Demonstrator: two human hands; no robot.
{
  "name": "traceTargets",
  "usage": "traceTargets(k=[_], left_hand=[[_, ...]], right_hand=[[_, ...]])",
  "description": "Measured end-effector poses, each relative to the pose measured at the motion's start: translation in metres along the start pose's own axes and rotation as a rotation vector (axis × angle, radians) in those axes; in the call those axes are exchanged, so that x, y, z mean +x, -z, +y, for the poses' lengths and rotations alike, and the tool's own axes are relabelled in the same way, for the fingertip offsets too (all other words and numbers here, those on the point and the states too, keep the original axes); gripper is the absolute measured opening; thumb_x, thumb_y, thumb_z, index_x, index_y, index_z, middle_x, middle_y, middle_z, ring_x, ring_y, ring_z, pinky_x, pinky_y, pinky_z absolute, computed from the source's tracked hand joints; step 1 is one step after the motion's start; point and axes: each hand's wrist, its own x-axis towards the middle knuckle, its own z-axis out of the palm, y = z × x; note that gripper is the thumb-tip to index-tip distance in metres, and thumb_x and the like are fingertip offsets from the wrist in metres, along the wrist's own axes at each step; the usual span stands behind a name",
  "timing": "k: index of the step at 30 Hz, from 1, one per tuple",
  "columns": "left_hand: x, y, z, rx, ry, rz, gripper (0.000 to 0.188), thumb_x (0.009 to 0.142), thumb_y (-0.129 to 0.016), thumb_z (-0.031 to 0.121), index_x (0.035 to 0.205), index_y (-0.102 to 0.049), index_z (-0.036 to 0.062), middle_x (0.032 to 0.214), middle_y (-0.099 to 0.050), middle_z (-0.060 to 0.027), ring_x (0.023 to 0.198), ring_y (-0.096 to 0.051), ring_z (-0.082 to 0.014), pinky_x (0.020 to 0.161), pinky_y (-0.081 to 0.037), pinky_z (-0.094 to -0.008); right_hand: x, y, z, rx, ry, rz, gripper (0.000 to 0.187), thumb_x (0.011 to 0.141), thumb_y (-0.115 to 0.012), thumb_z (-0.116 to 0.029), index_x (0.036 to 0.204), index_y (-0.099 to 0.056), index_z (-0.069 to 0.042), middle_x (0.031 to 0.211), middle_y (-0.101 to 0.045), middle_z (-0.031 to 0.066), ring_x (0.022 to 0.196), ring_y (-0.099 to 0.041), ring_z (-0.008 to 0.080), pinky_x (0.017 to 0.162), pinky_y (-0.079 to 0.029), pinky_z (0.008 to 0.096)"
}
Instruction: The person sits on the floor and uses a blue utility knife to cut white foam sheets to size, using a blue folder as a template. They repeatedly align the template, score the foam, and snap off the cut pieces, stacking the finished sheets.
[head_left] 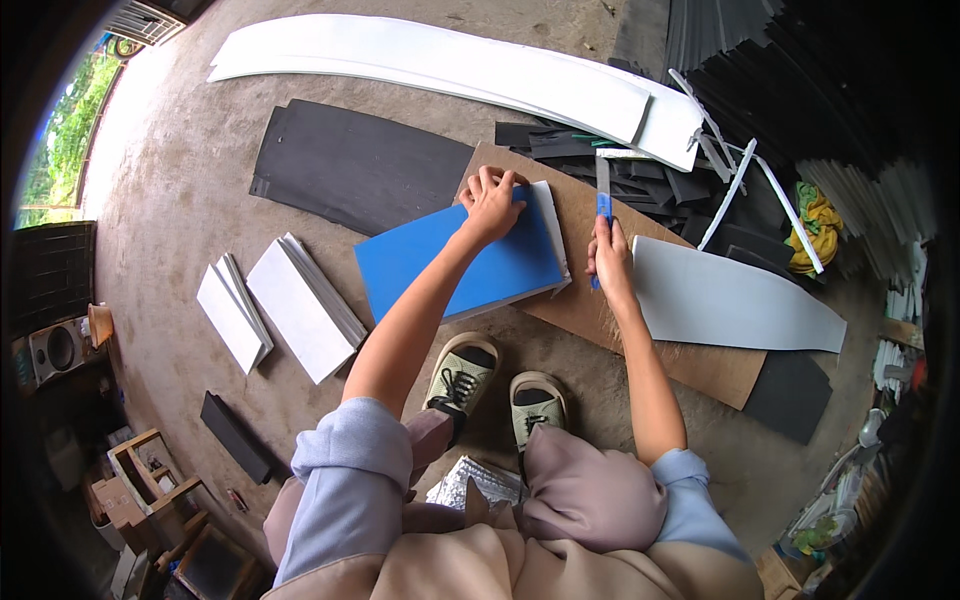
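Head camera shows two bare hands at work over a brown board (700, 368) that lies on the floor (190, 170). A blue sheet (500, 265) sits on the left end of the board and pokes out past its near edge, over the floor. White layers (552, 220) peek out from under its right side, and their rim looks bumpy.

The left hand (492, 205) is on the far edge of the blue sheet with bent fingers. I cannot tell if it pinches the edge or just pushes down. The right hand (610, 260) is closed around a blue knife (604, 206). The blade is out and points at the far edge of the board, not touching the blue sheet.

A pale sheet (740, 295) lies over the right part of the board. Two white piles (303, 310) rest on the floor, left of the board. They look neat, so I think those are done. The blue sheet seems only part done, because the bumpy rim does not look trimmed yet. Long white sheets (440, 75) lie on the floor past the far edge of the board, and they look big and not cut up.
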Motion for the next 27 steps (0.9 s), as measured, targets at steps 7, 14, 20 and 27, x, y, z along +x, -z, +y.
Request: traceTargets(k=[7,14,20,27], left_hand=[[-0.018,-0.024,0.007,0.139,-0.098,0.303,0.033,0.078,-0.051,0.019,0.109,-0.043,0.0109,0.103,-0.042,-0.0091,0.104,-0.036,-0.0269,0.092,-0.018,-0.0498],[-0.025,-0.024,0.009,0.186,-0.104,0.489,0.027,0.079,-0.047,0.022,0.102,-0.046,0.0072,0.094,-0.046,-0.0096,0.093,-0.042,-0.0260,0.087,-0.027,-0.0398],[-0.021,-0.025,0.016,0.187,-0.095,0.499,0.026,0.079,-0.048,0.023,0.100,-0.048,0.0081,0.091,-0.046,-0.0102,0.091,-0.042,-0.0262,0.084,-0.029,-0.0390],[-0.021,-0.025,0.014,0.173,-0.076,0.486,0.026,0.079,-0.048,0.025,0.099,-0.049,0.0085,0.091,-0.046,-0.0108,0.091,-0.042,-0.0268,0.084,-0.029,-0.0393]], right_hand=[[0.000,0.003,0.010,-0.356,-0.043,0.011,0.036,0.087,-0.036,-0.037,0.086,-0.048,-0.004,0.064,-0.057,0.0155,0.059,-0.057,0.0335,0.052,-0.042,0.0411],[-0.018,-0.018,-0.002,-0.448,0.214,-0.218,0.027,0.083,-0.039,-0.014,0.097,-0.034,0.008,0.088,-0.051,0.0316,0.079,-0.053,0.0426,0.068,-0.042,0.0473],[0.015,-0.036,-0.035,-0.853,0.293,-0.174,0.028,0.086,-0.034,-0.023,0.093,-0.041,0.004,0.070,-0.057,0.0249,0.068,-0.057,0.0395,0.060,-0.045,0.0472],[0.036,-0.053,-0.042,-0.990,0.368,-0.207,0.030,0.084,-0.035,-0.023,0.097,-0.046,0.002,0.076,-0.058,0.0253,0.075,-0.056,0.0407,0.068,-0.044,0.0488]])
